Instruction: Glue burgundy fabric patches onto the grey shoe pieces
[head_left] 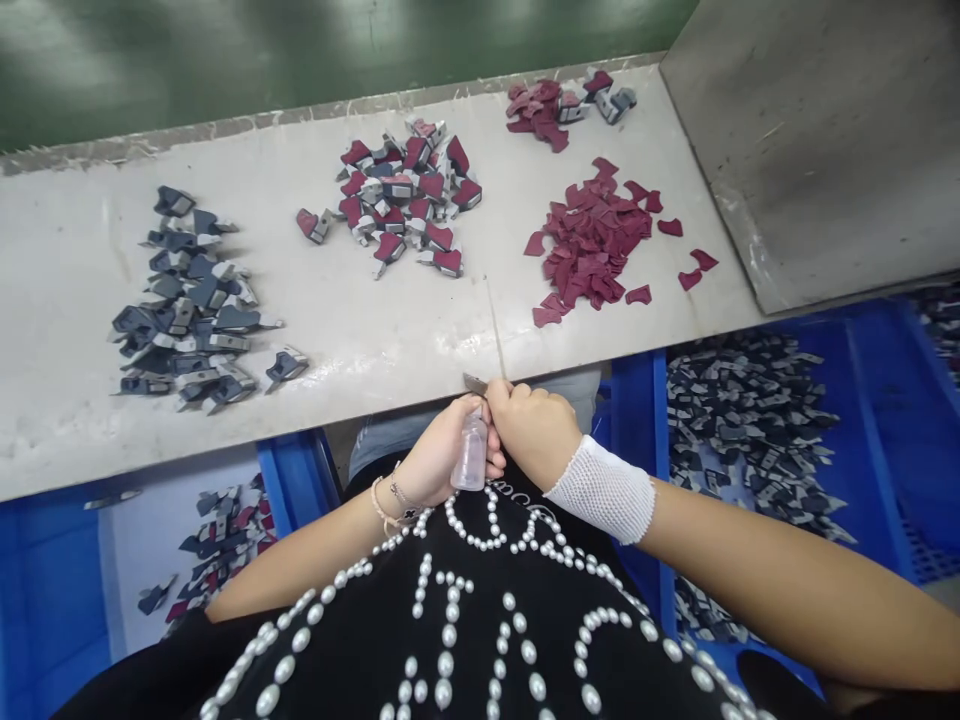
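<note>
My left hand (442,450) is wrapped round a small clear plastic bottle (470,458), in front of my body by the table's near edge. Against it presses my right hand (534,425), closed in a fist with a white mesh band on the wrist. A small flat grey piece (474,383) pokes out at the fingertips where both hands meet; its kind and the rest of it are hidden. On the table beyond lie grey parts (202,290) at left, grey-and-maroon parts (405,190) in the middle and loose maroon pieces (596,240) at right.
The white table (360,370) ends at a green wall (337,50) behind and a grey panel (832,150) on the right. A smaller maroon pile (538,110) lies at the back. Blue bins (877,420) with many parts stand below the table on both sides.
</note>
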